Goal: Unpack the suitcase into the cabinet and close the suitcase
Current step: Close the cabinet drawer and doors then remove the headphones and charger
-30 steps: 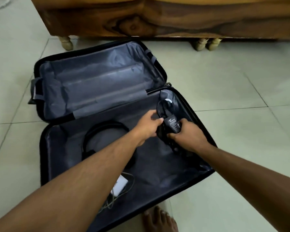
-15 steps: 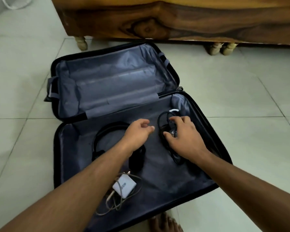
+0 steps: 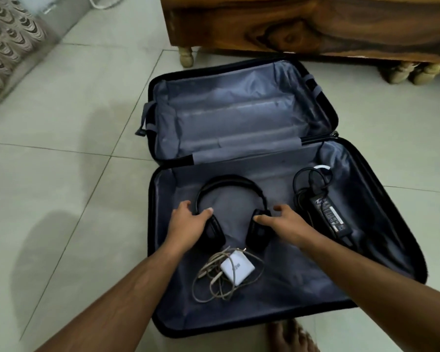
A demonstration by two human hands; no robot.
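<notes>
Headphones (image 3: pixel 233 207) now under both hands, left hand (image 3: pixel 188 222) gripping earcup, right hand (image 3: pixel 285 219) off adapter (image 3: pixel 327 212), fingers loose.

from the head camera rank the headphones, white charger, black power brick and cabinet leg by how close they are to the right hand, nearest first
1. Headphones: right hand is at their right earcup.
2. Black power brick: just right of the hand.
3. White charger: lower left, near the suitcase's front edge.
4. Cabinet leg: far up left, outside it.

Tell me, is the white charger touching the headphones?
Apart. The head view shows a strip of grey lining between the white charger and the headphones; only its cable loops reach up toward the earcups.
</notes>
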